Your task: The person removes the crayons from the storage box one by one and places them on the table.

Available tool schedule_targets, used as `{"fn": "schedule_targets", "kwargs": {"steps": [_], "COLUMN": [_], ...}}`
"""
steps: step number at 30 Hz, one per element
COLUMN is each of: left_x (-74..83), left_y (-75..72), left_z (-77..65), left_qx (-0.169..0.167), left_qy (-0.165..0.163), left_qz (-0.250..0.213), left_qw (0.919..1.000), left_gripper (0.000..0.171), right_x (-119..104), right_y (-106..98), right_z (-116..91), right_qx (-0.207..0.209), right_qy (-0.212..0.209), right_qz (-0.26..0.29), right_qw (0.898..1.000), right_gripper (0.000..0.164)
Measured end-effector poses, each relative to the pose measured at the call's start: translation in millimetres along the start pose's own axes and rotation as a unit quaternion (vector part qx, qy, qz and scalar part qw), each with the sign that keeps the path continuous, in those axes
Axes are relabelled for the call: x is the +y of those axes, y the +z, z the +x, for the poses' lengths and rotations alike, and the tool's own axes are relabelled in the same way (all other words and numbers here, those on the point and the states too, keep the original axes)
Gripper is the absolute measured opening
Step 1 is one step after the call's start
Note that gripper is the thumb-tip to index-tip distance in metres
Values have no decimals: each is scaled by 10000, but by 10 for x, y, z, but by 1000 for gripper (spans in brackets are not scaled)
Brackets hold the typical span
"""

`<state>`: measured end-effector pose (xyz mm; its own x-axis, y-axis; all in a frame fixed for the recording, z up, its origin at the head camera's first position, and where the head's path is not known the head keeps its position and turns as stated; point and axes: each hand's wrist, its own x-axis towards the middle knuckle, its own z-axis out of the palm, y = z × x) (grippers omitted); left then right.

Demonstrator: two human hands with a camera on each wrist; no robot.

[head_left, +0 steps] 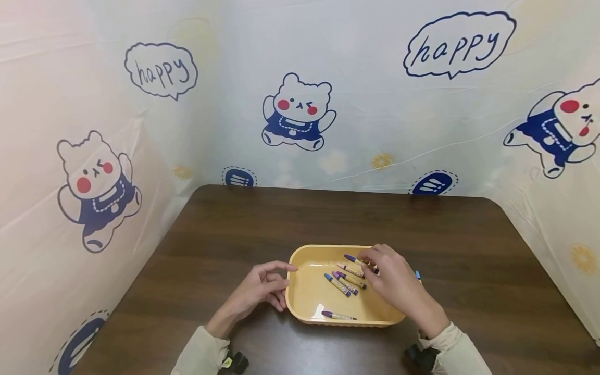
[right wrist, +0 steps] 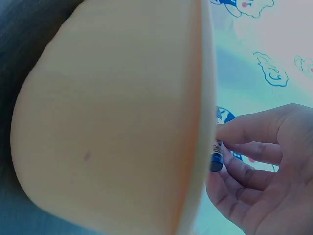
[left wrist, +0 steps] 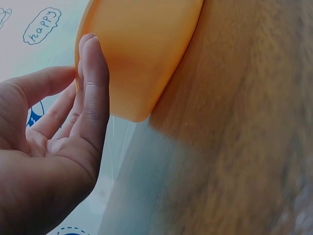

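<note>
A yellow tray stands on the table, holding several crayons. My right hand reaches over the tray's right side and pinches a dark-blue-tipped crayon; its dark end shows between thumb and fingers in the right wrist view. Beside it lie a pale-tipped crayon, a blue-tipped crayon and purple-tipped ones. Another purple-tipped crayon lies apart near the front wall. My left hand touches the tray's left rim, fingers loosely extended against the outer wall.
Past my right wrist a blue-tipped thing shows on the table, mostly hidden. The dark wooden table meets a printed curtain with bears behind and at both sides.
</note>
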<state>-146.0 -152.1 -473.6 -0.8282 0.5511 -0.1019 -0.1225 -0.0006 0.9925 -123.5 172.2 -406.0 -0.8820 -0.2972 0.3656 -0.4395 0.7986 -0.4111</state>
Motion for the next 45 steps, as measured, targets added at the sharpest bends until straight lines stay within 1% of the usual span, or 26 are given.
{"fn": "schedule_targets", "kwargs": {"steps": [4, 8, 13, 16, 18, 22, 24, 25, 27, 28, 29, 31, 33, 34, 36, 41, 45], "left_x": [-13, -19, -20, -20, -20, -19, -19, -20, -25, -28, -32, -36, -36, -33, -26, -12, -6], "left_y": [-9, -9, -3, -5, -10, -17, -19, -19, -19, -19, -18, -15, -11, -9, -6, -10, -13], "left_z": [-14, -11, 2, 1, -2, -10, -12, -13, -12, -11, -10, -9, -9, -9, -8, -6, -3], "left_qx": [28, 10, 6, 13, 16, 41, 60, 64, 73, 72, 70, 60, 55, 48, 34, 11, -11], "left_qy": [-34, -59, -120, -102, -69, -52, -56, -57, -63, -61, -61, -58, -44, -31, -1, 16, 26], "left_qz": [-19, -73, -116, -125, -129, -136, -140, -138, -138, -136, -134, -131, -121, -122, -125, -113, -105], "left_qw": [10000, 10000, 9999, 9999, 9999, 9999, 9999, 9999, 9999, 9999, 9999, 9999, 9999, 9999, 9999, 9999, 9999], "left_gripper": [42, 43, 43, 43, 43, 43, 43, 43, 43, 42, 42, 42, 42, 42, 42, 42, 43], "right_x": [12, 77, 276, 429, 533, 709, 786, 823, 898, 931, 962, 1019, 1060, 1077, 1109, 1178, 1202], "right_y": [-58, -103, -170, -247, -307, -394, -412, -414, -407, -400, -393, -371, -353, -343, -324, -284, -249], "right_z": [-28, -108, -261, -352, -409, -512, -558, -579, -616, -632, -646, -671, -690, -697, -713, -738, -737], "right_qx": [79, 267, 777, 1138, 1294, 1361, 1259, 1153, 838, 661, 483, 163, -43, -95, -203, -489, -541], "right_qy": [30, 55, 149, 382, 574, 1020, 1307, 1467, 1802, 1981, 2166, 2500, 2773, 2888, 3044, 3272, 3353], "right_qz": [48, 211, 532, 639, 667, 659, 612, 670, 995, 1237, 1498, 2102, 2473, 2558, 2517, 2112, 2013], "right_qw": [10000, 9994, 9954, 9907, 9877, 9832, 9815, 9802, 9750, 9701, 9635, 9450, 9284, 9225, 9184, 9197, 9188], "right_gripper": [18, 18, 18, 16, 16, 17, 16, 16, 18, 20, 23, 28, 31, 32, 32, 27, 25]}}
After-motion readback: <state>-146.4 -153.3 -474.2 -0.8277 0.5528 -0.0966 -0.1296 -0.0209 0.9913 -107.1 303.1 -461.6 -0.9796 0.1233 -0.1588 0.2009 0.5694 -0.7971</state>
